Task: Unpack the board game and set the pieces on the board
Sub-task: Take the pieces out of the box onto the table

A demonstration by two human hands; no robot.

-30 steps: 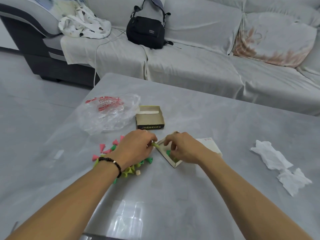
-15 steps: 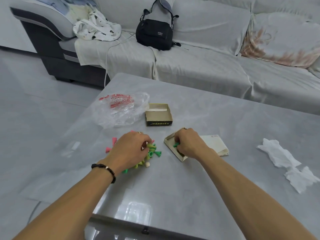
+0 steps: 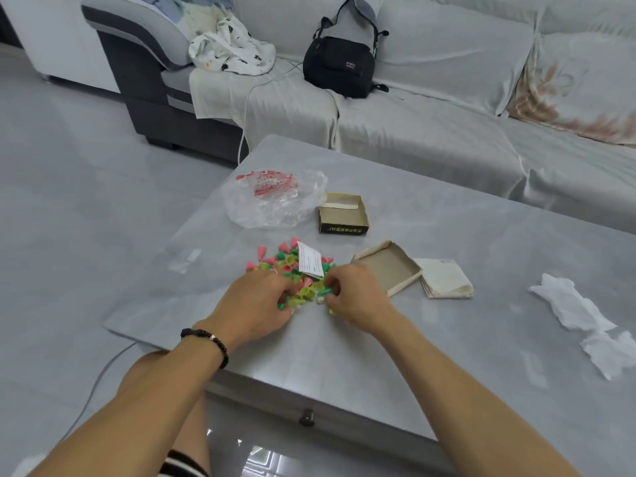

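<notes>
Where the grey table (image 3: 430,356) fills the head view, a heap of small cone-shaped game pieces (image 3: 292,270), pink, green and yellow-green, lies loose on its near-left part, with a small printed paper slip (image 3: 309,261) resting on top of the heap. Left hand (image 3: 256,304): palm down at the near edge of the heap, fingers curled in among the pieces; whether it actually grasps any cannot be told; a dark beaded bracelet (image 3: 208,340) sits on that wrist. Right hand (image 3: 354,296): just beside the left, at the heap's right edge, fingers curled and pinching a green piece (image 3: 326,290). Shallow cardboard box half (image 3: 387,266): open side up, just right of the right hand, nothing visible inside. Folded board (image 3: 444,278): pale, lying closed against the right side of that box half, no pieces on it. Second box half (image 3: 342,215): dark-sided with printed text, farther back, apart from the heap. Clear plastic bag (image 3: 275,197) with red print: crumpled, left of the second box half. Crumpled white tissue (image 3: 581,318): well apart at the right. Grey sofa (image 3: 430,115) beyond the table, bearing a black bag (image 3: 339,67) and a white patterned tote (image 3: 234,49).
</notes>
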